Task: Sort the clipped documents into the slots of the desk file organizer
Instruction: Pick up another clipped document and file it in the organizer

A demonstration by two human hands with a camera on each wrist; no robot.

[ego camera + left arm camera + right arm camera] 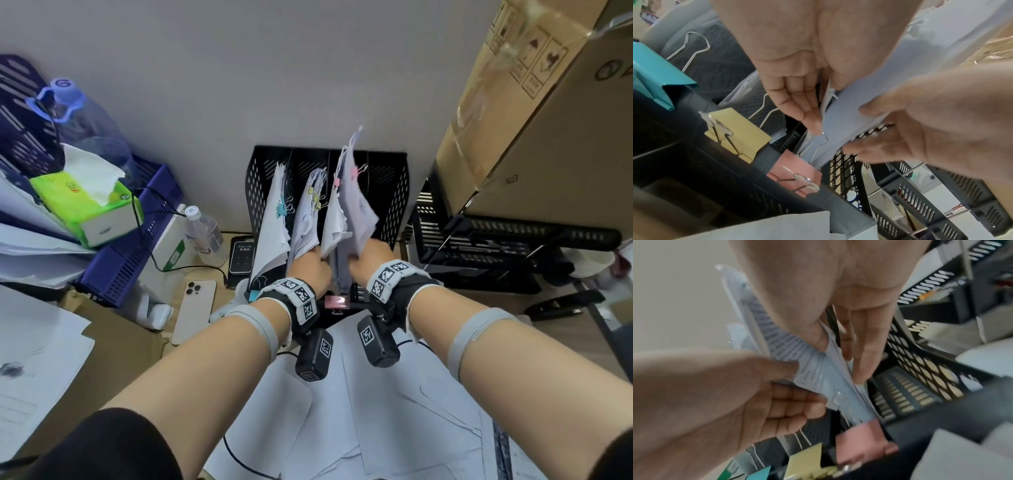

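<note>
Both hands are on the same bundle right now, at the middle of the head view. The left hand (313, 265) has its fingers (797, 104) nearly straight, with the thumb pressing the near edge of the papers (356, 205). The right hand (371, 251) pinches the same stack, thumb on one face and long fingers (865, 353) down the other. So both hold it, neither fully closed.

The papers carry a pink clip (355, 173) up top and sit partly in the third slot from the left of the black organizer (394, 192), at the centre against the wall. That slot already has another pink-clipped bundle. First slot has a bundle with a blue clip (281, 209), second has ones with yellow clips (317, 202), and the fourth slot at the right looks bare. Matching clips sit on the front lip, the pink label clip (336, 303) right under the hands, so I'd guess it's sorting by colour.

Step in hand looks like seating this bundle. Next move probably needs pushing it down and back until it stands by itself, without snagging the neighbour's clip wires, then letting go. More loose sheets (394, 411) lie on the bench at the bottom of the frame.
</note>
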